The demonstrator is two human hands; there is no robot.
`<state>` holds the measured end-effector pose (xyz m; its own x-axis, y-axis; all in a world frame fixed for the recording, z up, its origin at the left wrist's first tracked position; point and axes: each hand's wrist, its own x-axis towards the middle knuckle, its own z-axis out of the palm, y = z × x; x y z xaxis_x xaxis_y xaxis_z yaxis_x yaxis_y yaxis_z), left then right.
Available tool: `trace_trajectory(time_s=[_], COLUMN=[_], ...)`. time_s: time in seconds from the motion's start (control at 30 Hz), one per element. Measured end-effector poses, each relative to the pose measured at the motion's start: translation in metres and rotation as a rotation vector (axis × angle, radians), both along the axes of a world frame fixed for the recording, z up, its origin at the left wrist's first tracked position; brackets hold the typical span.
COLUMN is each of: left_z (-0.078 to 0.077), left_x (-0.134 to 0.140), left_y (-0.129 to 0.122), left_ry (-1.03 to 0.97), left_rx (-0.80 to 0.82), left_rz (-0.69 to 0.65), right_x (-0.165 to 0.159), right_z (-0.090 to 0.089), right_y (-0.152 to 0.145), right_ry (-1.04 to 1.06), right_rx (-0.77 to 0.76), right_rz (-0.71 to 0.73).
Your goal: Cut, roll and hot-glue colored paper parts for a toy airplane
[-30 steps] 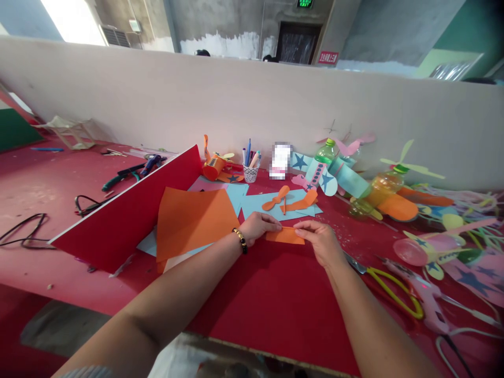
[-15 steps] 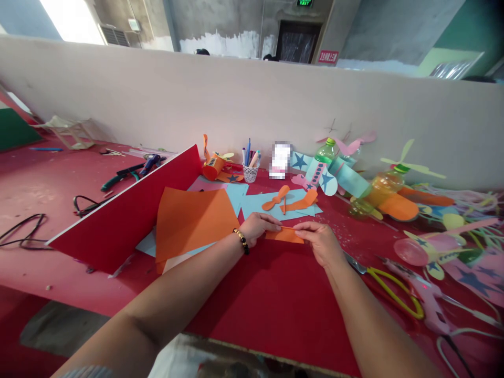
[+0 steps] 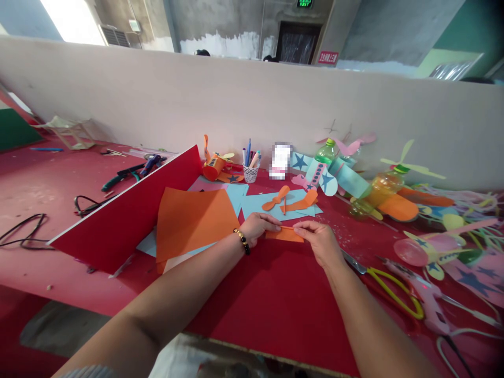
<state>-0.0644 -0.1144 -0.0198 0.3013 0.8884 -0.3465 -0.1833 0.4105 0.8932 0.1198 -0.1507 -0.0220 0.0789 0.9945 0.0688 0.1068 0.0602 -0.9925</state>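
Note:
A small piece of orange paper [image 3: 284, 235] is pinched at both ends between my two hands, just above the red tabletop. Its far edge looks rolled or folded into a narrow strip. My left hand [image 3: 258, 227], with a beaded bracelet at the wrist, grips the left end with thumb and fingers. The right end is between the thumb and fingers of my right hand [image 3: 319, 240]. Right behind the hands, an orange propeller shape [image 3: 276, 198] and a bent orange strip [image 3: 303, 201] lie on light blue paper [image 3: 254, 205]. A large orange sheet [image 3: 197, 220] rests beside my left forearm.
At right lie scissors [image 3: 397, 294] with yellow handles, a pink glue gun [image 3: 431, 304] with its cord, and bottle planes [image 3: 388, 186]. A pen cup [image 3: 250, 173] and a blurred phone [image 3: 280, 160] stand by the wall. A red divider board [image 3: 134, 210] rises at left.
Hardly anything differs. My right fingers have shifted very slightly left along the orange paper; both hands keep their pinch on it.

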Motion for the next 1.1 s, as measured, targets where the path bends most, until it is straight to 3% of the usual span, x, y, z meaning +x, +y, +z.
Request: trace_trajectory(time_s=[0.43,1.1], left_z=[0.0020,0.0000], left_x=[0.0004,0.0010], left_y=[-0.0027,-0.0030], left_ry=[0.028,0.031], left_rx=[0.023,0.032], left_rz=[0.013,-0.029], right_x=[0.0018,0.0003], right_z=[0.0006,-0.0031], right_y=[-0.0004,0.0019], right_ry=[-0.166,0.006], right_rx=[0.051,-0.003], right_rz=[0.058,0.038])
